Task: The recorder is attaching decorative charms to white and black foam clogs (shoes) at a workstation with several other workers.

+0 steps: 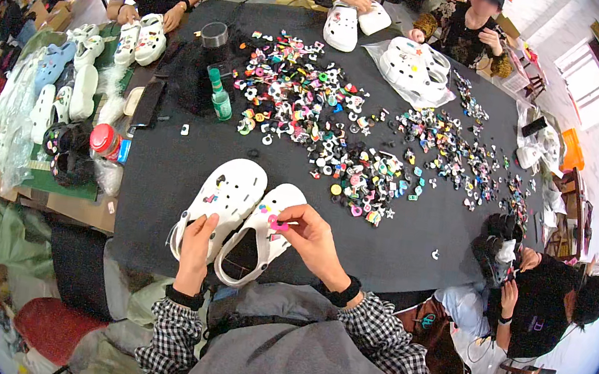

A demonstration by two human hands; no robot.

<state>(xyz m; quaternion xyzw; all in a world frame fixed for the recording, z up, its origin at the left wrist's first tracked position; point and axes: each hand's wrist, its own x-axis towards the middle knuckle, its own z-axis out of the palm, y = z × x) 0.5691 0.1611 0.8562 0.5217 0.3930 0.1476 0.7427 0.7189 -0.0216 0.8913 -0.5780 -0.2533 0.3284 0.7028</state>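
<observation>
Two white clogs lie side by side on the black tabletop in front of me, toes pointing away. My left hand grips the left clog at its rear, thumb up along the side; its other fingers are mostly hidden. A few small charms sit on that clog's upper. Over the right clog, my right hand pinches a bright pink shoe charm between thumb and fingertips. The charm is close against the upper; I cannot tell whether it touches. Other small colourful charms show beside it.
Heaps of loose charms spread across the table. A green bottle stands beyond the clogs; a red-lidded jar is at left. Bagged white clogs lie at the far right. Several people work around the table with clogs.
</observation>
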